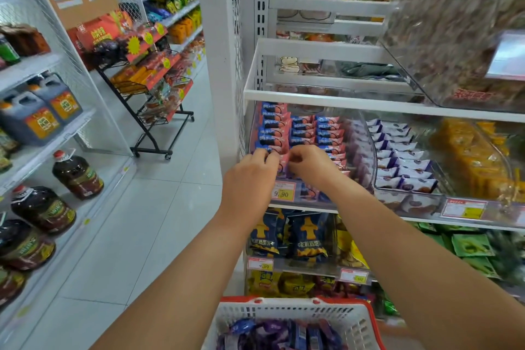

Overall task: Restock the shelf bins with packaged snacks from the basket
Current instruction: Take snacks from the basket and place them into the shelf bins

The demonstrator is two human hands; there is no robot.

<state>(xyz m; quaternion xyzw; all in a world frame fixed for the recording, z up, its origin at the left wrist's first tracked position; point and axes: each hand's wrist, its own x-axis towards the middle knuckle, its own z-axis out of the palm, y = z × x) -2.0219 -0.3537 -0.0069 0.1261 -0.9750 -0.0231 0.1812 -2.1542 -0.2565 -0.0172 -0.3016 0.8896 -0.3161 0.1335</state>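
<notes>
- I have both arms stretched forward into the clear plastic shelf bin (366, 133) at about 12 o'clock from the basket.
- My left hand (250, 176) has its fingers curled over the front row of small pink-and-blue wrapped snack packets (302, 133), pinching one at the left column's near end.
- My right hand (309, 165) sits just beside the left, at its 3 o'clock, with fingers bent tight and pinching a pink packet (285, 160) that shows between the two hands.
- The pink-and-blue packets stand in three neat columns running away from me; my fingers hide the nearest ones.
- At 3 o'clock of that bin, a second clear bin holds white-and-purple wrapped snack packets (403, 162) in rows.
- Further toward 3 o'clock lie yellow-orange packets (477, 156), blurred behind plastic.
- An orange-and-white price label (284, 193) reading 9.90 is fixed to the bin's front, just under my left wrist.
- The white slotted plastic basket with a red rim (289, 318) sits at 6 o'clock, below my forearms, holding blue and purple wrapped packets (278, 335).
- Below the bin, dark blue snack bags (308, 239) stand on the next shelf.
- At 9 o'clock, dark oil bottles (76, 176) line a white shelf across the tiled aisle.
</notes>
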